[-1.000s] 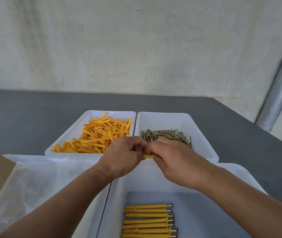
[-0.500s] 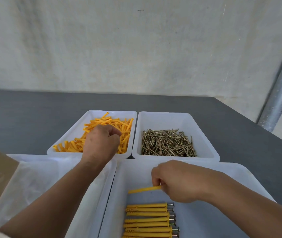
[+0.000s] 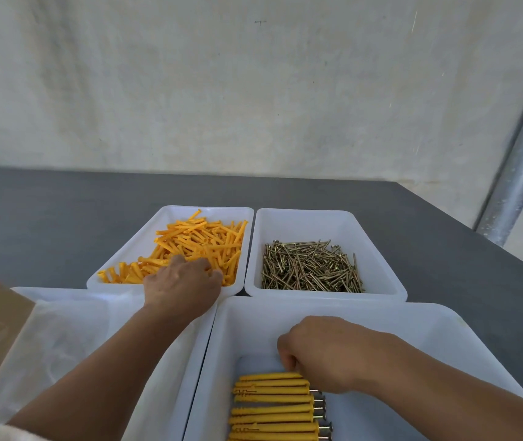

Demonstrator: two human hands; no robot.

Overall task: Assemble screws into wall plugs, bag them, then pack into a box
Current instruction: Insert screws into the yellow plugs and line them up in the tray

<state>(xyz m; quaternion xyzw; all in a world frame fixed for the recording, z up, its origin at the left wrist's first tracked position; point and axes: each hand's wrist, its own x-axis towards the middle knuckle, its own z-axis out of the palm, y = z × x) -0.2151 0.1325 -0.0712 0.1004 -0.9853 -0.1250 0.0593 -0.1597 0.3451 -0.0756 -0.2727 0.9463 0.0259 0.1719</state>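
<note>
Right hand (image 3: 327,353) lowered one plug (image 3: 268,376) beside seven-plug row (image 3: 272,410).

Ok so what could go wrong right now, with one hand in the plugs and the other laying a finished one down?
1. The left hand reaches into the loose wall plugs heaped against the near wall of their tray; some could flick over the rim.
2. The right hand grips the top plug by one end, right beside the row of assembled plugs; a clumsy release might knock the row askew.
</note>
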